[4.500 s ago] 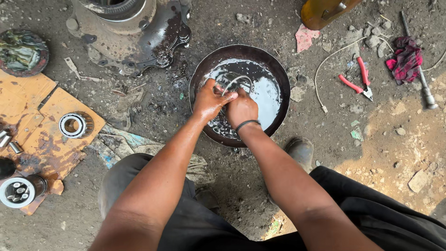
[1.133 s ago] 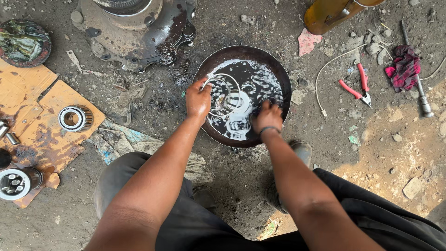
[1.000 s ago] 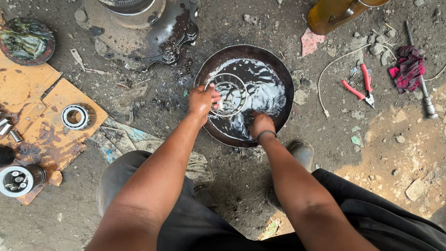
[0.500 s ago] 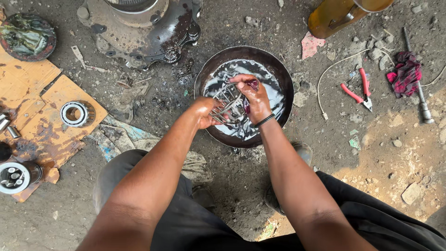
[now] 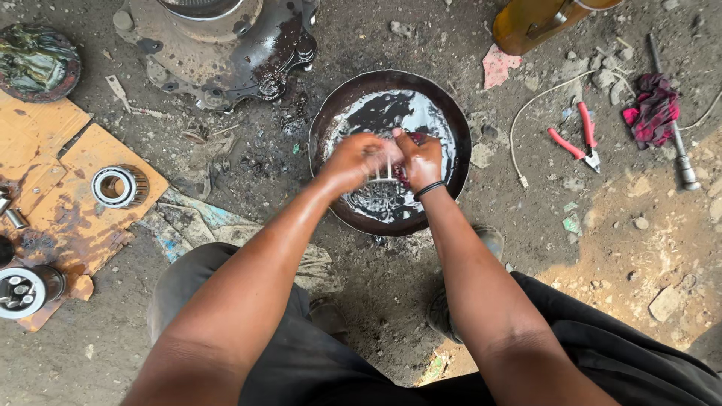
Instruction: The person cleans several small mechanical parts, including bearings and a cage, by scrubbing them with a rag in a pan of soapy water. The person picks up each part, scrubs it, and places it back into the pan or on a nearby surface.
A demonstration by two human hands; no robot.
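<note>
A round black metal pan with dark, shiny liquid sits on the dirt in front of me. Over it my left hand grips a ribbed metal bearing ring, lifted just above the liquid. My right hand meets it from the right, fingers closed on a small dark red thing pressed against the ring. What the red thing is I cannot tell. Both hands are wet and oily, and there is a black band on my right wrist.
A big greasy hub lies beyond the pan. On cardboard at left rest a bearing and another round part. Red-handled pliers, a red rag, a white cord and an amber container lie at right.
My hands were apart in the pan a second ago, swirling the liquid. They have come together at its middle, and the ring is lifted out between them.
</note>
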